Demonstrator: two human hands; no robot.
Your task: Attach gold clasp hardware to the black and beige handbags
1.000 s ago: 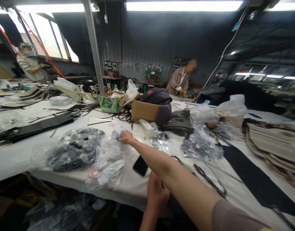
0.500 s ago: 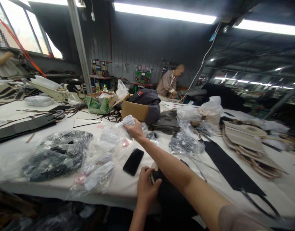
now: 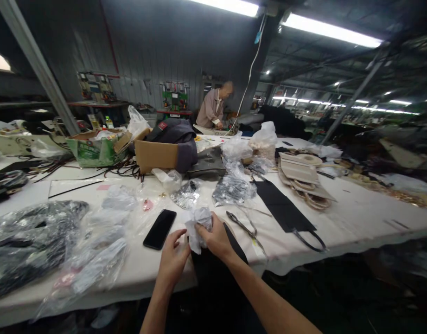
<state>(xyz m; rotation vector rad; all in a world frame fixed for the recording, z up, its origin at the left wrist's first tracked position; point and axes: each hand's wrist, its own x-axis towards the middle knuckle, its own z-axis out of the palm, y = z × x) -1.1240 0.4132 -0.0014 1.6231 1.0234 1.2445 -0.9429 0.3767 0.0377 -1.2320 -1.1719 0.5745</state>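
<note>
My right hand (image 3: pixel 215 237) is closed on a small crumpled clear plastic bag (image 3: pixel 198 224) with grey contents, held just above the near edge of the white table (image 3: pixel 355 218). My left hand (image 3: pixel 172 257) is right beside it, fingers curled towards the bag's lower left; whether they touch it I cannot tell. Under both hands lies a black piece of material (image 3: pixel 213 269) that hangs over the table edge. A black phone (image 3: pixel 159 228) lies flat just left of my left hand. Black pliers (image 3: pixel 241 225) lie to the right of my right hand.
Plastic bags of dark parts (image 3: pixel 32 239) crowd the left of the table. A cardboard box (image 3: pixel 154 155) with a dark jacket, a green box (image 3: pixel 91 150), a black strap panel (image 3: pixel 284 211) and stacked beige pieces (image 3: pixel 300 174) lie further back. A person (image 3: pixel 213 109) works behind the table.
My right hand has pulled back from the far bags to the near table edge with the small bag. My left hand has come up beside it. The view has swung to the right.
</note>
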